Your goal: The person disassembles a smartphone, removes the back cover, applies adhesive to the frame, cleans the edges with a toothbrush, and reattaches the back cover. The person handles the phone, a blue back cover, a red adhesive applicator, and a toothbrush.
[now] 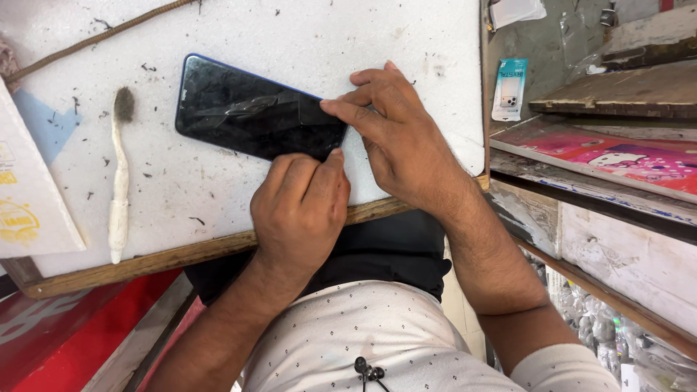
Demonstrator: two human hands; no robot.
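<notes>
A dark smartphone with a blue edge lies screen up on a white foam board. My left hand is curled, with its thumb pressing the phone's near right corner. My right hand rests on the phone's right end, index finger stretched along the top edge. Neither hand lifts the phone; both pin it flat against the board.
A white-handled brush lies left of the phone. A brown cord crosses the far left corner. A white carton sits at the left edge. Wooden shelves with a phone case package stand to the right.
</notes>
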